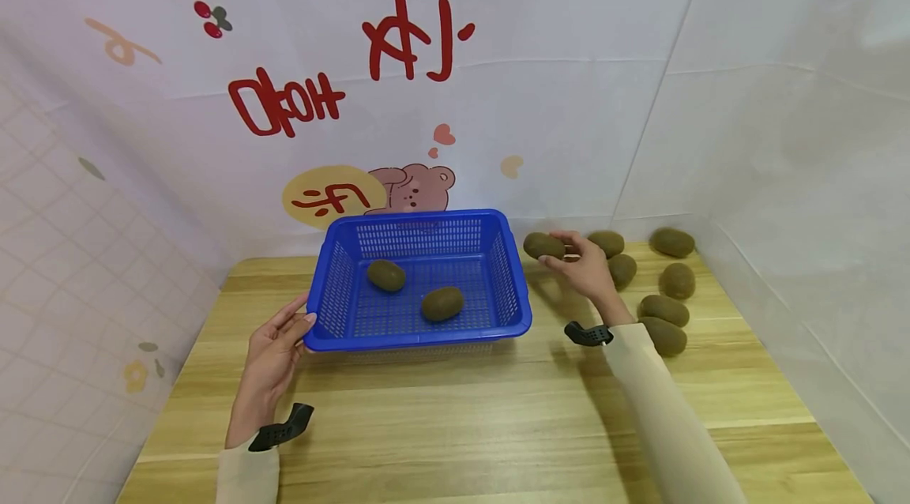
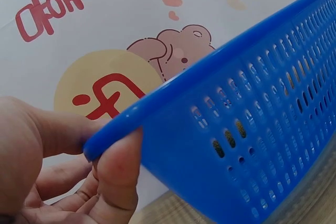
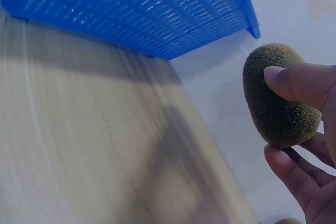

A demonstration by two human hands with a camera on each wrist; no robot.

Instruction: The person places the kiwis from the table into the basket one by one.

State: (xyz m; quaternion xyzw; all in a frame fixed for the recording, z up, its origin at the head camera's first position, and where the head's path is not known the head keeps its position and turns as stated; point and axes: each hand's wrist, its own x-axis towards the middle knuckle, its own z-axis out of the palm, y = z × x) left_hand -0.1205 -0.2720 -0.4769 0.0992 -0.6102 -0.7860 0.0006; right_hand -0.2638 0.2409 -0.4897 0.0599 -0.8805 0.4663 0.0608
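Note:
A blue plastic basket (image 1: 419, 342) with slotted walls holds two brown kiwifruits, one kiwifruit (image 1: 386, 276) at its left and another kiwifruit (image 1: 442, 303) nearer the front. My left hand (image 1: 276, 346) grips the basket's left front corner, and the left wrist view shows thumb and fingers pinching the blue rim (image 2: 121, 116). Just off the basket's right side, my right hand (image 1: 584, 267) holds a kiwifruit (image 1: 543, 246) between thumb and fingers. In the right wrist view this fuzzy kiwifruit (image 3: 281, 98) is above the table, apart from the basket.
Several loose kiwifruits lie at the table's right side, among them one kiwifruit (image 1: 671, 242) by the back edge and one kiwifruit (image 1: 663, 336) beside the right sleeve. White printed sheeting (image 1: 569, 133) stands behind and beside the wooden table (image 1: 441, 425).

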